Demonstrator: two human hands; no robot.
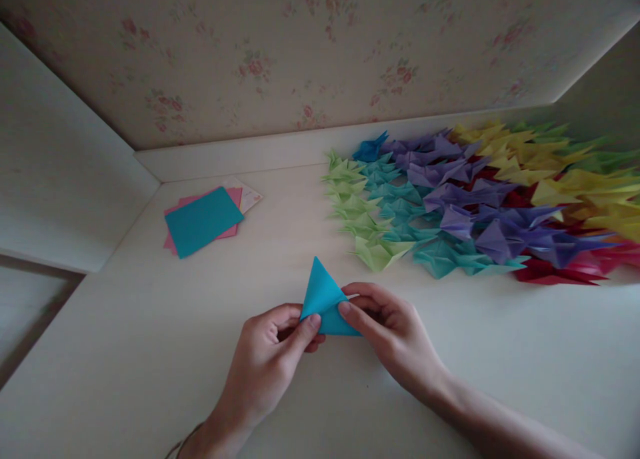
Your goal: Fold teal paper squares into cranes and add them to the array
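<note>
A blue sheet of origami paper (321,291), folded into a triangular shape, is held above the white table between both hands. Its pointed tip faces away from me. My left hand (273,352) pinches the lower left side, thumb on top and fingers curled behind. At the right side, my right hand (393,329) grips the paper with its thumb on the front face and the other fingers behind. The fingertips under the paper are partly hidden.
Rows of folded paper cranes (450,219) in green, teal, purple, red and yellow fill the table's right back. A stack of teal and pink paper (204,222) lies at the left. A floral wall (300,59) rises behind the white table (150,352).
</note>
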